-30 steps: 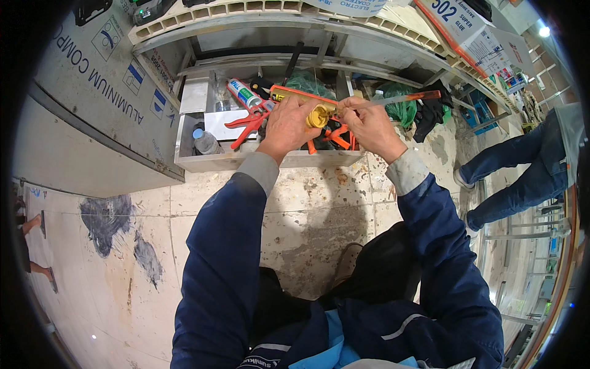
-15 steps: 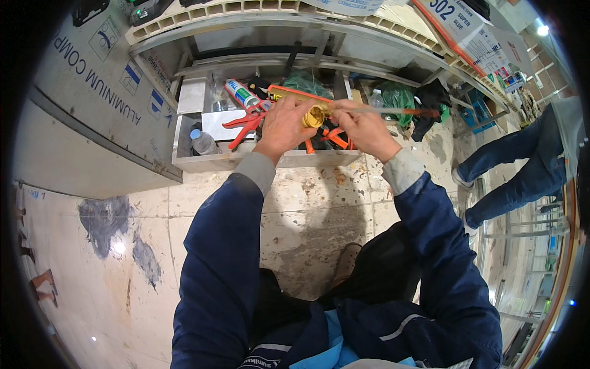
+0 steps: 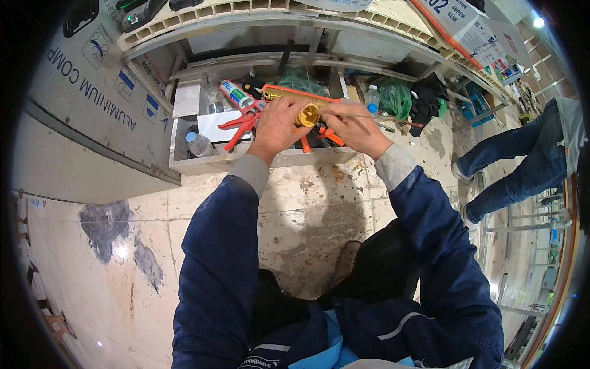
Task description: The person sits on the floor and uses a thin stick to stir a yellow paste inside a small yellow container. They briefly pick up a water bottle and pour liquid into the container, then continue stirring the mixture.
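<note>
Above an open drawer [image 3: 215,164], my left hand [image 3: 278,128] is closed around a small yellow round container [image 3: 308,115], its open mouth turned up toward me. Close by on its right, my right hand [image 3: 355,128] pinches a thin rod [image 3: 390,117], which sticks out to the right and ends in a reddish tip. My fingers hide the rod's other end, near the container's rim. Beneath the hands, the drawer holds a red-handled caulking gun [image 3: 238,128], a sealant cartridge [image 3: 236,94], an orange-handled tool [image 3: 330,136] and a clear bottle [image 3: 200,145].
Over the drawer runs a shelf edge [image 3: 246,10] with a glue box [image 3: 464,31] on it. Right of the drawer are a blue-capped bottle [image 3: 372,97], a green plastic bag [image 3: 394,97] and black cloth [image 3: 429,101]. A panelled cabinet [image 3: 92,135] stands left; a person in jeans [image 3: 516,154] stands right.
The rod in my right hand was blurred by motion and now shows more sharply, its outer end slightly lower. Both hands remain close together, with the container still in my left.
</note>
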### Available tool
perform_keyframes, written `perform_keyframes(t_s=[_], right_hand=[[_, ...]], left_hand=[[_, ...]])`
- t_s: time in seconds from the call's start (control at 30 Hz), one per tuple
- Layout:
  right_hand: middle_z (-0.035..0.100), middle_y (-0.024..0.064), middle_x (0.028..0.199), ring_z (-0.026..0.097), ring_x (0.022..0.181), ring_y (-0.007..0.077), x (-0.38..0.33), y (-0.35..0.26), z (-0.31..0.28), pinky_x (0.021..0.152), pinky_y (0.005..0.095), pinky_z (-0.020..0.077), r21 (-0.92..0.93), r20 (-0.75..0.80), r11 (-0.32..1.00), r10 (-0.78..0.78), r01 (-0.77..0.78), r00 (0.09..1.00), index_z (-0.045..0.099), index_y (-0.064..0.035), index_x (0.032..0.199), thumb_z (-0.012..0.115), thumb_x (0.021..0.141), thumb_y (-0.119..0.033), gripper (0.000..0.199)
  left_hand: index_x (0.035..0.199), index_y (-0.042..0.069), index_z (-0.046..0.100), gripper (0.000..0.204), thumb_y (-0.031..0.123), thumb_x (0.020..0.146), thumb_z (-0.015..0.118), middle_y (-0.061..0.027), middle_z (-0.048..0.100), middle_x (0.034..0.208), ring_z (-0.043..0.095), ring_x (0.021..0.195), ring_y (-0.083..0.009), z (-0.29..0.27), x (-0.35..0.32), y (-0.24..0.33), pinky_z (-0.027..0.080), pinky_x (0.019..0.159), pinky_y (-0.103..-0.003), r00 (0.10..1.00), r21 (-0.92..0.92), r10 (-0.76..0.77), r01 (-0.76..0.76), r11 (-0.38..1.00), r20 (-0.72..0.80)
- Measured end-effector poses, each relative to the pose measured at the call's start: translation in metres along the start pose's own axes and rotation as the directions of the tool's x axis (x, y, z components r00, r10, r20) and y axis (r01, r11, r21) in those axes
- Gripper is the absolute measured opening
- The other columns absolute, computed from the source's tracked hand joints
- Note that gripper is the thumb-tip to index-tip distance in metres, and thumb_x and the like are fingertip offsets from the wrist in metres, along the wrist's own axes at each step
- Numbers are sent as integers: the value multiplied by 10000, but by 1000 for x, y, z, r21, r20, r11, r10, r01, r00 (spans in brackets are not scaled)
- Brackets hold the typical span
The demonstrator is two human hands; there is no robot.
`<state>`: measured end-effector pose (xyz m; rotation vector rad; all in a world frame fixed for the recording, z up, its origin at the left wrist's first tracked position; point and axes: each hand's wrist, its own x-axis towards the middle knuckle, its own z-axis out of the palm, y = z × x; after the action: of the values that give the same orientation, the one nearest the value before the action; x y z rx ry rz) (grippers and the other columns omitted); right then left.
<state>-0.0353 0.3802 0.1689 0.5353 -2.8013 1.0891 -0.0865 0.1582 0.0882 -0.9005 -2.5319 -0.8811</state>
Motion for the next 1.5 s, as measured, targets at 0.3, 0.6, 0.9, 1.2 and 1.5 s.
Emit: perform_keyframes(t_s=[0.3, 0.6, 0.9, 1.2, 1.5], right_hand=[[755, 173, 849, 720, 729, 300, -1, 5, 2, 695, 402, 570, 21, 5, 997, -75, 75, 997, 801, -53, 1047, 671, 949, -195, 215], [761, 164, 854, 735, 755, 318, 0, 6, 1, 723, 416, 588, -11, 13, 998, -69, 70, 998, 799, -51, 1031, 669, 932, -199, 221], [740, 115, 869, 669, 798, 179, 1, 2, 0, 711, 345, 545, 129, 94, 978, 155, -167, 983, 802, 9, 1031, 690, 939, -152, 217], [760, 164, 858, 725, 744, 253, 3, 4, -4, 720, 378, 569, 0, 83, 996, 84, -85, 993, 811, -39, 998, 667, 947, -212, 231], [724, 163, 762, 693, 701, 262, 1, 4, 0, 681, 387, 553, -25, 78, 999, 44, -42, 996, 796, -30, 956, 668, 946, -214, 224]], left_hand=[[1389, 225, 675, 645, 297, 792, 907, -87, 656, 1215, 640, 1169, -325, 3, 0, -4, 514, 1017, -486, 1000, -5, 2, -2, 1000, -26], [1404, 168, 656, 699, 283, 771, 927, -97, 662, 1164, 638, 1131, -325, 3, -2, -2, 513, 980, -481, 999, 11, 26, -27, 1000, 31], [1379, 216, 682, 625, 286, 795, 894, -77, 651, 1207, 625, 1180, -309, 3, -5, -3, 499, 1016, -478, 997, -9, -26, 27, 1000, 69], [1388, 160, 681, 664, 278, 776, 911, -93, 664, 1181, 639, 1144, -318, 6, -5, -1, 519, 987, -471, 998, 11, 33, -33, 999, 49], [1381, 160, 682, 653, 281, 781, 907, -88, 666, 1182, 638, 1151, -317, 6, -4, -3, 518, 985, -476, 999, 35, 35, -36, 999, 35]])
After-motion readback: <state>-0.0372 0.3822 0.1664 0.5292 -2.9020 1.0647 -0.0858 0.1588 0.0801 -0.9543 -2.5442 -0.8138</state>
